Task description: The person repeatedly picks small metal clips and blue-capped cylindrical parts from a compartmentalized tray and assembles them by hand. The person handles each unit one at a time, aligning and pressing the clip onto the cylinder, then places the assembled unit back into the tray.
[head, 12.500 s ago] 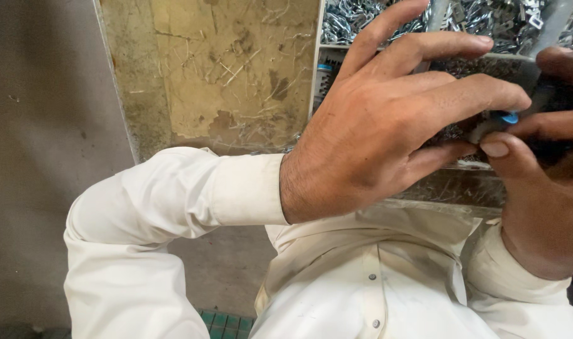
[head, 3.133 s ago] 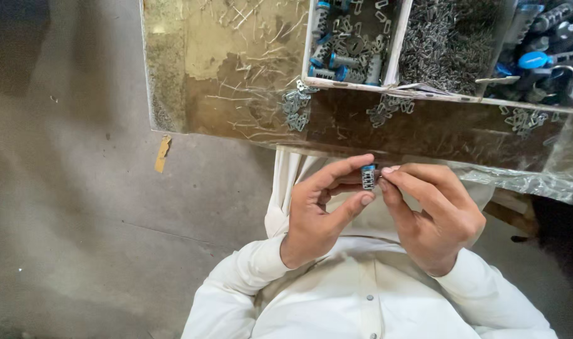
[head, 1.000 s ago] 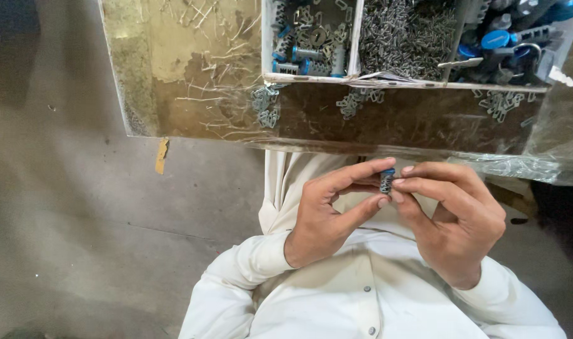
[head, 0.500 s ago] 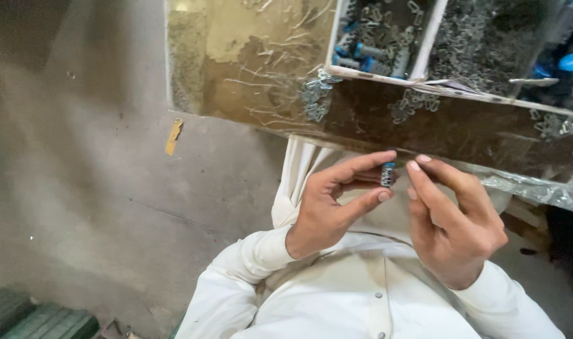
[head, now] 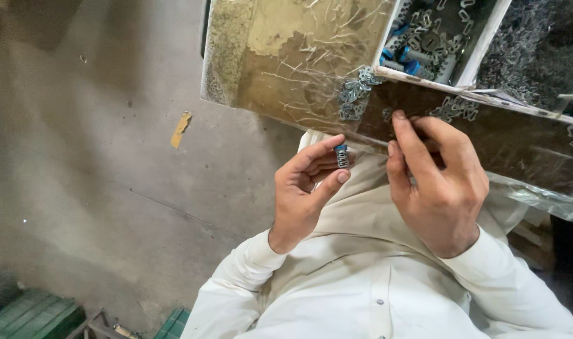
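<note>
Two hands work at the tray's near edge: our left hand pinches a small blue-capped metal part upright, keeping it handy, while our right hand reaches open-fingered toward loose metal clips on the worn tray.

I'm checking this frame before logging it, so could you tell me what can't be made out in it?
Head view only:
- Small blue-capped part in left hand: too small to identify.
- Right hand fingertips: hidden behind its own fingers, contact with loose metal clips unclear.
- Divided parts tray: cut off by top and right edges.
</note>
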